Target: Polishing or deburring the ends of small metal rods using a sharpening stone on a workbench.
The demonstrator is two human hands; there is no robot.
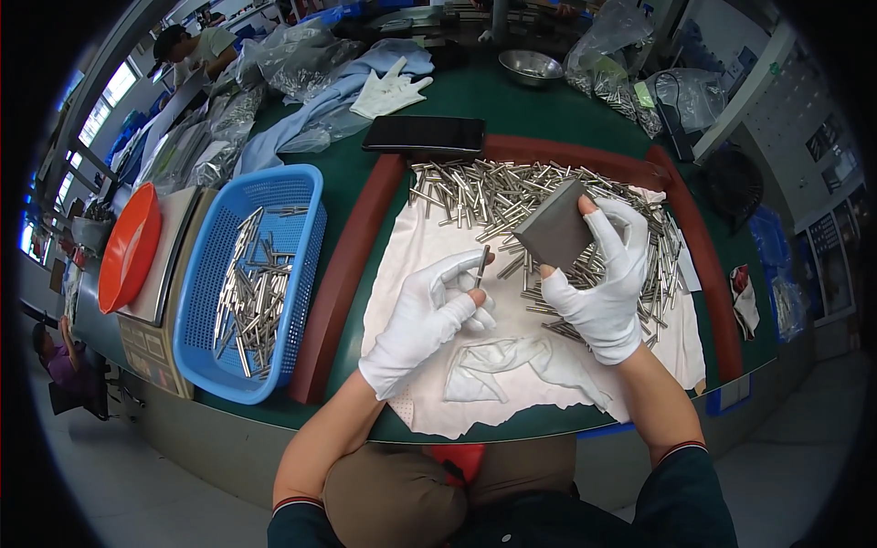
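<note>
Both of my hands wear white gloves with some fingertips bare. My left hand [429, 306] pinches a short metal pin [480, 268], held upright between thumb and fingers above the cloth. In my right hand [605, 279] is a flat dark grey block [555, 226], gripped at its right and lower edges and tilted. Below and behind the block, a heap of shiny metal pins [466, 190] spreads over a pale pink cloth [411, 260]. A crumpled white rag [498, 361] lies on the cloth between my wrists.
Dark red wooden rails [352, 265] border the cloth on three sides. A blue plastic basket [315, 196] with more pins stands left, beside an orange tray [131, 247]. A black phone [423, 134] rests on the far rail. Behind are a white glove [391, 91], a metal bowl [531, 66] and plastic bags.
</note>
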